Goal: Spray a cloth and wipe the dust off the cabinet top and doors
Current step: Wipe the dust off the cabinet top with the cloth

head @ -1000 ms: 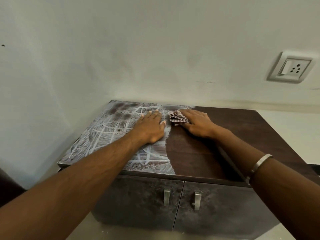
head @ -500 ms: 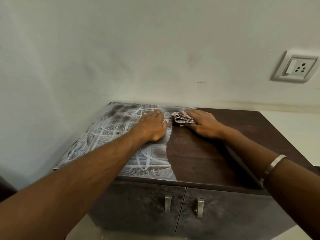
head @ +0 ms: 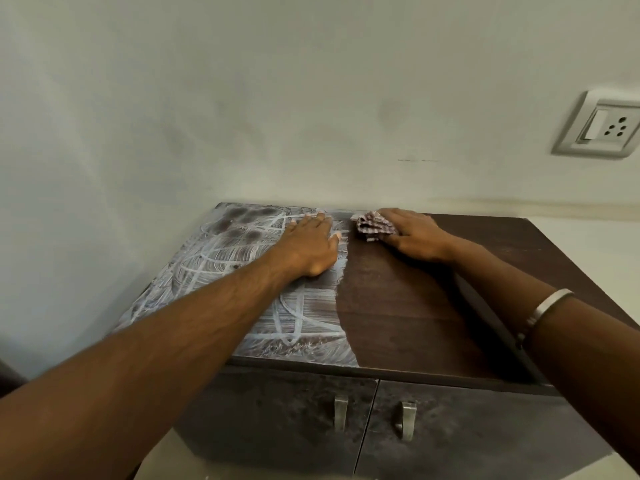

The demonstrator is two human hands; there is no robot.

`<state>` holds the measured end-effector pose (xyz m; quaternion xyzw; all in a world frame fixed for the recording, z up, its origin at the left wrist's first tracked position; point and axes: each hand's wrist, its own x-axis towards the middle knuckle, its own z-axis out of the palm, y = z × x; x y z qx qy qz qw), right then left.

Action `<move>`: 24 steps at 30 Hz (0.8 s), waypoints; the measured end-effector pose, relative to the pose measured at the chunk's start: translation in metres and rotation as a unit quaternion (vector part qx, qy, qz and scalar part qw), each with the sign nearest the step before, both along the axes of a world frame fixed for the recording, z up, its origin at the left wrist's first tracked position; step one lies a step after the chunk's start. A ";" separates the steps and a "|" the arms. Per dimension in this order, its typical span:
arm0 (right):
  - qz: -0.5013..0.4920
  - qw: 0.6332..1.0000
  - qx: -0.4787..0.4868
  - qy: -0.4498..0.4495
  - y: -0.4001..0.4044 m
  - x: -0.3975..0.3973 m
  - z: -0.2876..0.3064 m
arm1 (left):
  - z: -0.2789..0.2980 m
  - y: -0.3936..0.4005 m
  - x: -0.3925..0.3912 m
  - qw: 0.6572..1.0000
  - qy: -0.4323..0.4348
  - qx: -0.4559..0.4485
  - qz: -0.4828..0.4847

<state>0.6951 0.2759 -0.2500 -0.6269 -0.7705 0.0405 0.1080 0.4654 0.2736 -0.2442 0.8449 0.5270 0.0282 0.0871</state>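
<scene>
Dark wood-grain laminate showed clean across the right part of the cabinet top [head: 433, 299], while the left part remained coated in pale dust marked with swirls and crossing streaks. The boundary between the two ran from the back edge toward the front, roughly down the middle. The right hand [head: 417, 237] lay over a bunched checked cloth [head: 372, 226] at the back of the top, close to the wall [head: 311, 98], right at that boundary; fingers were bent over the cloth and pressed it to the surface, with part of the cloth showing past the fingertips. The left hand [head: 308, 245] rested flat on the dusty part, fingers straight and together, holding nothing, apparently as a brace. A metal bangle [head: 549, 304] sat on the right forearm. Both doors [head: 467, 434] below, each with a metal handle [head: 341, 414], looked smudged and dull, and by that appearance had not been wiped. No spray bottle was in view, so whether the cloth had been sprayed could not be told. Assessment: the top stood at about half done, with the left half and both doors outstanding. A wall socket [head: 602, 128] was noted at upper right, well apart from the work.
</scene>
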 end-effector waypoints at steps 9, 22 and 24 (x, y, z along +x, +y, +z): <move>-0.009 1.000 0.000 0.002 0.015 -0.013 -0.001 | -0.006 0.004 0.002 1.000 -0.005 -0.003 -0.001; -0.025 1.000 -0.004 0.002 0.028 -0.018 0.002 | -0.007 0.006 -0.007 1.000 -0.014 0.001 0.007; -0.014 1.000 -0.003 0.005 0.026 -0.007 0.001 | -0.006 0.007 -0.011 1.000 -0.015 0.001 0.005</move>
